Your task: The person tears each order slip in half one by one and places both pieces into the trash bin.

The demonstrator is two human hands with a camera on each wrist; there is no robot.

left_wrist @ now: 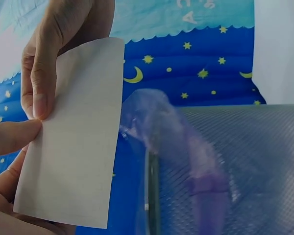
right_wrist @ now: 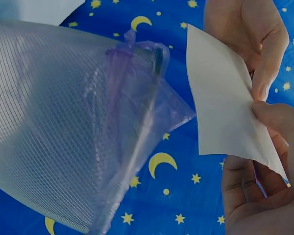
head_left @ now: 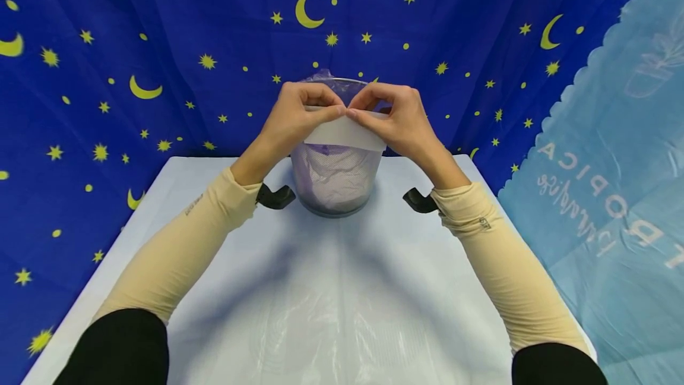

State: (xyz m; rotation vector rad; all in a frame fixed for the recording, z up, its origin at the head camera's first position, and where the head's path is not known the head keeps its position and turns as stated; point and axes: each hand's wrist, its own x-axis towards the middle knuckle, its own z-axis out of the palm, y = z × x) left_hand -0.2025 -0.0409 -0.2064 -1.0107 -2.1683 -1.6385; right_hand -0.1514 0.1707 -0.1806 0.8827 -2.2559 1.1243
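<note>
Both hands pinch the top edge of a white sheet of paper (head_left: 347, 132), thumbs in front and close together at its middle. My left hand (head_left: 299, 110) is on the left half and my right hand (head_left: 398, 116) on the right half. The paper hangs in front of the rim of a mesh wastebasket (head_left: 338, 180), and in both wrist views it stands apart from that rim. A thin purple plastic bag (right_wrist: 130, 93) lines the basket and folds over its rim. Fingers behind the paper (left_wrist: 71, 147) are partly hidden.
The basket stands near the back of a table with a white cover (head_left: 342, 290). Behind it hangs a blue curtain (head_left: 240, 28) with yellow moons and stars. A light blue cloth (head_left: 614, 195) with lettering hangs at the right. Black wrist mounts (head_left: 276, 196) jut inward below the hands.
</note>
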